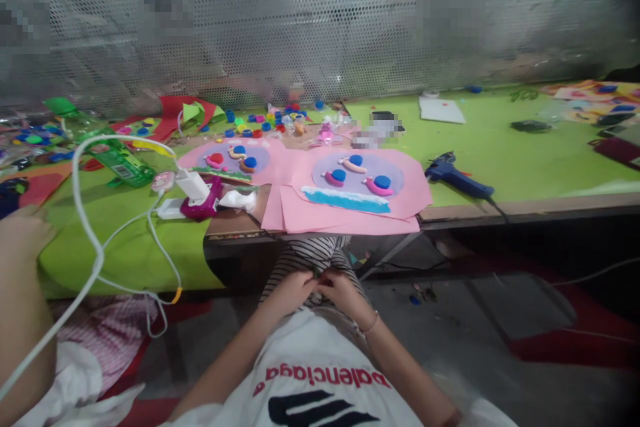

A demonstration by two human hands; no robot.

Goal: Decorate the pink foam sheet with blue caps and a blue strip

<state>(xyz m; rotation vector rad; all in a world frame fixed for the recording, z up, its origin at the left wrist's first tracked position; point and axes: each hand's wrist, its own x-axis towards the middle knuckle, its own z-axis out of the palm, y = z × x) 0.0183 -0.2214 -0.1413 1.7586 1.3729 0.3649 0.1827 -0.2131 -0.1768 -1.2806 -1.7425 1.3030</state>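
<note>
My left hand (pixel 296 288) and my right hand (pixel 338 288) meet in front of my lap, over striped trousers (pixel 290 260). The fingers of both are pressed together at the tips. Whatever they pinch, if anything, is too small to make out. Above them on the table lies a pink paper craft (pixel 417 180) with two lobes. Each lobe carries a lilac oval with clay-and-bottle-cap snails (pixel 354 163). A blue and white clay strip (pixel 345 199) edges the right oval. Neither hand touches the craft.
A blue glue gun (pixel 460 177) lies right of the craft. To the left are a purple power adapter (pixel 201 203) with white cables and a green bottle (pixel 120 163). Loose bottle caps (pixel 257 119) lie behind. Another person's arm (pixel 23 293) reaches in at far left.
</note>
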